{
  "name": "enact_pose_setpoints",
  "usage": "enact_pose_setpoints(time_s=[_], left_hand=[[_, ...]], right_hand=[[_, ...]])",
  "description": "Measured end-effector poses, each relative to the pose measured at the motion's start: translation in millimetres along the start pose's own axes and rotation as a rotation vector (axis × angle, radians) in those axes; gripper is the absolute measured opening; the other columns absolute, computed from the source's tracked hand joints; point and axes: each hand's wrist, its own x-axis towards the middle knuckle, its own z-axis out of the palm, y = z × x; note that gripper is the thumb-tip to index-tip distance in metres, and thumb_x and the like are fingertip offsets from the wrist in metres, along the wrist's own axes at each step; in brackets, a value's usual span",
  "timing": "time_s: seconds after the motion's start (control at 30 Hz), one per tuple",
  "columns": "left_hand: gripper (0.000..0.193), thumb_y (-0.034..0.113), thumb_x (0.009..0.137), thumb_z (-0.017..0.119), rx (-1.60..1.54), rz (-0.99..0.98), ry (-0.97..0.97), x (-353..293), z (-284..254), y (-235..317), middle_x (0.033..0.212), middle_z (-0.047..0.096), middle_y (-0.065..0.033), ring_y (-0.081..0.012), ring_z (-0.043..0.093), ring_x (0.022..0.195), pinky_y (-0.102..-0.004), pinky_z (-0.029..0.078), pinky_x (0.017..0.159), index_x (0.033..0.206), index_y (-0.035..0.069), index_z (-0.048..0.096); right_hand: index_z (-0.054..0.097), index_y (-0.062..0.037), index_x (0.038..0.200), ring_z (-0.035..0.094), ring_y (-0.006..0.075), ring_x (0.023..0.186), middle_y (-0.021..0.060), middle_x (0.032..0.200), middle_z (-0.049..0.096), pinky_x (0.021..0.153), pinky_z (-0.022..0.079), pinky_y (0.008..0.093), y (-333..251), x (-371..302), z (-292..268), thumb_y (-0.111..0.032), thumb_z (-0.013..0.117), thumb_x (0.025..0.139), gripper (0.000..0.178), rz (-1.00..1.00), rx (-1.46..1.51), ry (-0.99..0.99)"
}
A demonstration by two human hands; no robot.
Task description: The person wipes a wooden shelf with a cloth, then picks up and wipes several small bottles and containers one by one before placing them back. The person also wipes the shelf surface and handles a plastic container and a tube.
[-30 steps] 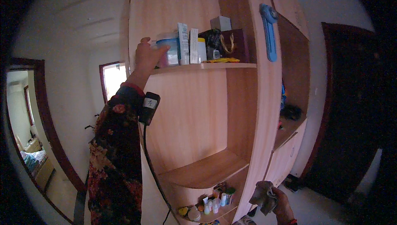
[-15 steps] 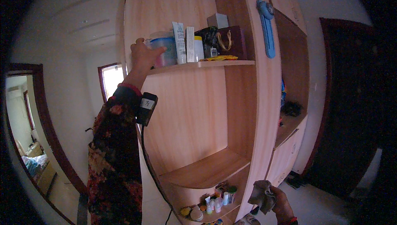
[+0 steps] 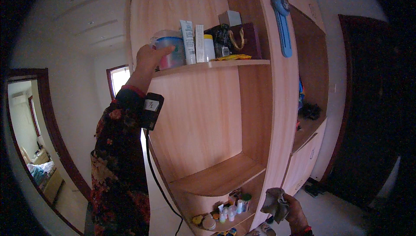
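Observation:
On the upper shelf, at its left end, stands a clear plastic tub with a blue band near its top and something pink low inside. My left hand grips the tub's left side; the thumb lies across its front and the other fingers are mostly hidden. Right beside the tub are a white squeeze tube, a slim white box and a white bottle with a yellow cap. Low at the right, my right hand is closed around a crumpled grey cloth.
Farther along the upper shelf are a yellow packet, a black plastic bag and a dark paper bag. Small bottles and jars crowd the bottom shelf. A black cable hangs from a device on my left wrist.
My left hand's raised fingers have come down, and the hand sits lower against the tub's side. The view has shifted slightly. My right hand keeps its hold on the cloth.

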Motion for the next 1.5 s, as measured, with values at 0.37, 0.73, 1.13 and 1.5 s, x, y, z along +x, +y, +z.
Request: enact_pose_setpoints(time_s=[0.37,0.73,1.13,1.5], left_hand=[[0.051,0.032,0.06,0.08,-0.122,-0.069,0.121,-26,16,14,0.087,0.065,-0.015,-0.0227,0.064,0.073,-0.0318,0.052,0.064,0.091,-0.004,0.062],[0.043,0.018,0.07,0.076,-0.477,-0.046,0.2,-83,-44,25,0.09,0.064,-0.0091,-0.0159,0.062,0.072,-0.0287,0.052,0.061,0.101,-0.003,0.054],[0.067,-0.001,0.067,0.075,-0.944,-0.338,-0.291,-321,44,42,0.106,0.057,-0.0125,-0.0218,0.059,0.097,-0.0342,0.052,0.083,0.122,0.002,0.038],[0.067,-0.004,0.068,0.073,-1.221,-0.353,-0.557,-387,91,74,0.116,0.049,-0.0134,-0.0221,0.051,0.108,-0.0367,0.046,0.092,0.123,0.004,0.037]], right_hand=[[0.048,-0.0004,0.123,0.06,0.027,0.099,0.0137,0.115,0.059,0.086,0.05,0.0403,-2,-1,5,-0.028,0.037,0.094,0.042,0.041,-0.041,-0.025],[0.048,-0.0004,0.123,0.059,0.0265,0.099,0.0134,0.11,0.06,0.087,0.049,0.0397,2,6,19,-0.024,0.038,0.093,0.039,0.053,-0.053,0.042],[0.041,-0.004,0.13,0.054,0.0237,0.106,0.0103,0.117,0.055,0.095,0.042,0.0358,-22,14,154,-0.036,0.039,0.095,0.047,-0.341,-0.044,-0.235],[0.027,-0.0039,0.14,0.043,0.0202,0.12,0.0103,0.131,0.044,0.101,0.034,0.0343,-24,1,156,-0.036,0.068,0.08,0.079,-0.653,-0.53,-0.143]])
